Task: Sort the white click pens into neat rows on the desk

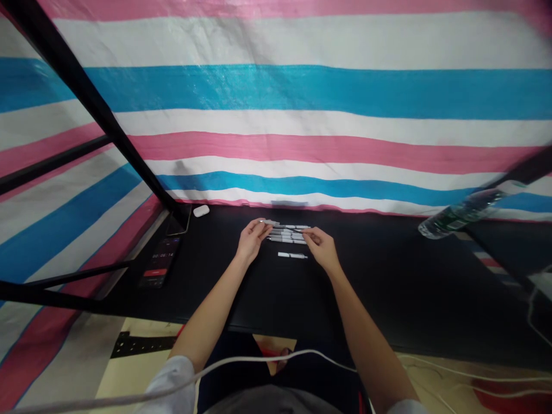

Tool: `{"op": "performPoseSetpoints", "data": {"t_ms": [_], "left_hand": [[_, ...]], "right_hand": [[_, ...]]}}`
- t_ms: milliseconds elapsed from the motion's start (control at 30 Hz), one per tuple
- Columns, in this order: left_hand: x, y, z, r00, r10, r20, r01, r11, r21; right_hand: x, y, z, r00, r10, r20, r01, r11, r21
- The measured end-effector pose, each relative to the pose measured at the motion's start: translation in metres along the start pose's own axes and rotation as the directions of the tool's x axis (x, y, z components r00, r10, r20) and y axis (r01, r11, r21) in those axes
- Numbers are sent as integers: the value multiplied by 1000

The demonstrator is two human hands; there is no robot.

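- Pink, white and blue striped tarpaulin backdrop point(302, 92): the far edge of the work surface is closed off by it, so no room is left beyond the pens.
- Black flat tabletop point(388, 287): wide bare room is offered to the right and towards the near edge. Any sliding is judged safest when directed there.
- Black metal frame bar point(86, 98): the left side is bounded by it, and elbow travel is limited there.
- Left hand point(251, 238) and right hand point(322, 247): they are held apart, fingertips set against opposite ends of the row. Whether a pen is pinched cannot be told.
- Clear plastic water bottle point(463, 214): it is seen lying at the right, well apart from the hands.
- Black smartphone showing a timer point(160, 261): it is laid near the left edge.
- Row of white-and-grey pens point(288, 233): it is found mid-table, between the hands. Even, light pressure from both ends is judged best, so that no pen is rolled out of line.
- Single white pen point(292, 255): it is set just in front of the row.
- Small white rounded case point(201, 211): it is placed at the far left.
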State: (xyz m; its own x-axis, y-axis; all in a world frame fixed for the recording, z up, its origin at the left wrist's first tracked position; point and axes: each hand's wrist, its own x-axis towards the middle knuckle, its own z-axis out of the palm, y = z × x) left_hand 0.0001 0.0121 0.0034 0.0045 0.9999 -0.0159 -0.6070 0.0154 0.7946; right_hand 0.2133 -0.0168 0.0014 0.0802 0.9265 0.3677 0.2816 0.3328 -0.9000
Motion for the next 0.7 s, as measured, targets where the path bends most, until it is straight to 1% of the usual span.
{"op": "performPoseSetpoints", "data": {"t_ms": [300,500,700], "left_hand": [[-2,3,0,1000,-1,7,1,1000,-4],[-2,3,1,1000,-13,10,13,1000,7],[-3,2,2,999,-23,29,22,1000,16]], "right_hand": [[2,3,-6,999,31,-37,-30,999,17],[2,3,-4,1000,-6,-9,6,1000,-2],[2,4,-3,1000,-10,-6,10,1000,-10]]}}
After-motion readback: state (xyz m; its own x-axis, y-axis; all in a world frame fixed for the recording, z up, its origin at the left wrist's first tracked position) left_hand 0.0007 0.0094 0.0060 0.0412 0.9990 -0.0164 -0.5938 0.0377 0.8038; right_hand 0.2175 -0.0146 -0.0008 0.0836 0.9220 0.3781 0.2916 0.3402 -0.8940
